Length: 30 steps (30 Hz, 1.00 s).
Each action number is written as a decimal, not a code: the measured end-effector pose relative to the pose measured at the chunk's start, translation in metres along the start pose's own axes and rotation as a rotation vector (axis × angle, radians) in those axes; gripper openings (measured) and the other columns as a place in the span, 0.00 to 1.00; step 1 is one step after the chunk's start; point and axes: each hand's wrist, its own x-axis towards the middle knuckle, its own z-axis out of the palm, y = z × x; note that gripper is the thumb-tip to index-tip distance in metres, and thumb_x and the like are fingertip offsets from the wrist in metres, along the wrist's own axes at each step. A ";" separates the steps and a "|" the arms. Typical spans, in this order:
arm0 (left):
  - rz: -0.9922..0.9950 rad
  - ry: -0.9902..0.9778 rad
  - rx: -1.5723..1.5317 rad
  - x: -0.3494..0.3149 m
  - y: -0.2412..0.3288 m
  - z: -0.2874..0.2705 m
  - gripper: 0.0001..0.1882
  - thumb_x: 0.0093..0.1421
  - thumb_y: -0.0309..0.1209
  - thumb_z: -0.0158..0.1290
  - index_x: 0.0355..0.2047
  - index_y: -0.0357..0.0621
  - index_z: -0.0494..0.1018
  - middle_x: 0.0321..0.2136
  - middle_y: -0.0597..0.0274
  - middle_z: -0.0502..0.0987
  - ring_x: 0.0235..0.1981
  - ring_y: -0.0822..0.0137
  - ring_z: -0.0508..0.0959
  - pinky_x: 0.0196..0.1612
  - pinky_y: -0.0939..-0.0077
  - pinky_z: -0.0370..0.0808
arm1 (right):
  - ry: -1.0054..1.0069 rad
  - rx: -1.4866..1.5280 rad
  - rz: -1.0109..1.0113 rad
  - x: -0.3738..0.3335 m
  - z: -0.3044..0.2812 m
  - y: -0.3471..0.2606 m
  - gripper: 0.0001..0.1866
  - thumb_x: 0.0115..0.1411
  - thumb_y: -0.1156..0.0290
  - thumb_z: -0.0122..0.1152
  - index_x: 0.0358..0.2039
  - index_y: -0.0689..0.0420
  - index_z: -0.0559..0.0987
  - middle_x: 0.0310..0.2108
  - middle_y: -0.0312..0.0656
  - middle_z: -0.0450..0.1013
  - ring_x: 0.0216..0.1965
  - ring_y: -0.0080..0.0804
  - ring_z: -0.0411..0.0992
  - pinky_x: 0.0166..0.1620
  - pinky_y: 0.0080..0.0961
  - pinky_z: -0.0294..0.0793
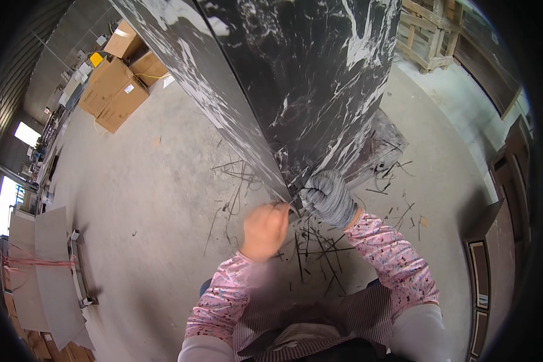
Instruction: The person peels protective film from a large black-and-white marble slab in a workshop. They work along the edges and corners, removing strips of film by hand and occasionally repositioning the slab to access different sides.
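A tall black panelled block with white marbling (308, 72) stands before me, its near corner pointing at my hands. At the bottom of that corner, my right hand (329, 198), in a grey knitted glove, is closed against the block's edge. My bare left hand (265, 229) is closed just left of the corner, fingertips pinched together and slightly blurred. Something thin and pale shows between the two hands, too small to name. What each hand grips is hidden by the fingers. Thin dark strips (320, 256) lie scattered on the floor beneath and around the corner.
Under the block's right side is a dusty dark base (389, 142). Cardboard boxes (116, 90) are stacked at the far left, grey sheets (57, 265) at the near left. Dark cabinets (498, 271) stand at the right, a wooden crate frame (425, 36) at the far right.
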 end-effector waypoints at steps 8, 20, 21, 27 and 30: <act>-0.020 -0.015 -0.043 -0.031 -0.005 0.027 0.14 0.54 0.20 0.63 0.39 0.40 0.72 0.29 0.55 0.76 0.25 0.52 0.76 0.27 0.59 0.72 | -0.023 -0.058 0.000 -0.040 0.017 0.004 0.14 0.45 0.69 0.67 0.35 0.51 0.80 0.38 0.40 0.73 0.36 0.44 0.73 0.38 0.44 0.73; -0.078 -0.013 0.002 -0.077 -0.012 0.066 0.12 0.52 0.17 0.62 0.35 0.41 0.73 0.28 0.55 0.78 0.25 0.53 0.78 0.28 0.63 0.75 | -0.026 -0.061 0.032 -0.089 0.049 0.011 0.14 0.45 0.73 0.68 0.34 0.51 0.78 0.38 0.39 0.72 0.36 0.43 0.72 0.39 0.44 0.73; -0.082 -0.016 0.004 -0.077 -0.012 0.068 0.12 0.52 0.17 0.62 0.35 0.41 0.73 0.28 0.55 0.78 0.25 0.53 0.78 0.28 0.63 0.75 | 0.005 -0.051 0.031 -0.089 0.051 0.010 0.15 0.44 0.76 0.69 0.33 0.51 0.76 0.37 0.39 0.72 0.35 0.44 0.72 0.37 0.45 0.73; -0.096 -0.023 0.034 -0.073 -0.008 0.059 0.12 0.51 0.16 0.61 0.34 0.41 0.74 0.28 0.55 0.79 0.26 0.53 0.79 0.27 0.63 0.75 | 0.024 -0.021 0.123 -0.083 0.052 0.002 0.16 0.48 0.78 0.69 0.36 0.53 0.74 0.36 0.41 0.71 0.36 0.46 0.72 0.37 0.45 0.73; -0.071 -0.014 0.039 -0.059 -0.008 0.047 0.13 0.50 0.15 0.61 0.34 0.41 0.73 0.29 0.55 0.79 0.26 0.53 0.79 0.27 0.64 0.75 | 0.068 -0.042 0.115 -0.070 0.047 -0.001 0.13 0.46 0.73 0.69 0.35 0.53 0.79 0.37 0.40 0.72 0.37 0.44 0.72 0.39 0.45 0.74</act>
